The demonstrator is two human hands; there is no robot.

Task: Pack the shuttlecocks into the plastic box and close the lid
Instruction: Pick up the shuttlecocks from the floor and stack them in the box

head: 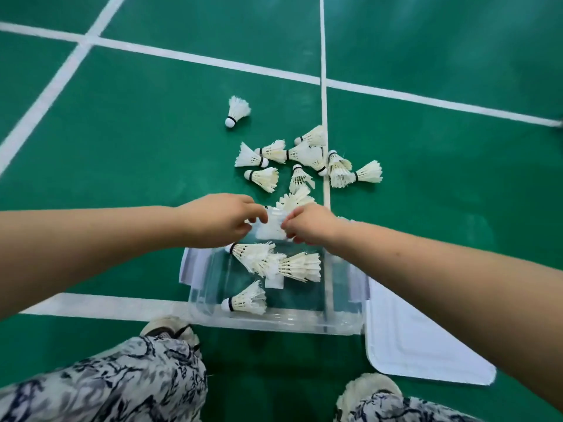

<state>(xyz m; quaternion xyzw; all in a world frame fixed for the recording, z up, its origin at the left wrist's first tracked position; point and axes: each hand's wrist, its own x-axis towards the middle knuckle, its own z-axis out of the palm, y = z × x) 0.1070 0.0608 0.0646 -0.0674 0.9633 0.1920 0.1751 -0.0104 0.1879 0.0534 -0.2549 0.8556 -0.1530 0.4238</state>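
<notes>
From the head camera, the clear box (pixel 274 315) sits open on the green floor (pixel 152 147) just ahead of the person's shoes, probably so shuttlecocks can be dropped in without reaching far; three or four already lie in it (pixel 274 263), and its lid (pixel 420 339) rests flat beside it on the right, off until packing is done. Both hands meet over the box's far edge: the left hand (pixel 219 220) and right hand (pixel 310 223) have fingers curled in, pinching a blurred white shape between them, seemingly a shuttlecock (pixel 271 226) or two being carried in. The loose pile (pixel 304 162) lies just beyond the hands, one stray (pixel 237 111) farther off. What each hand grips is hard to make out; fingertips are hidden, and the box's far wall is covered by the hands
</notes>
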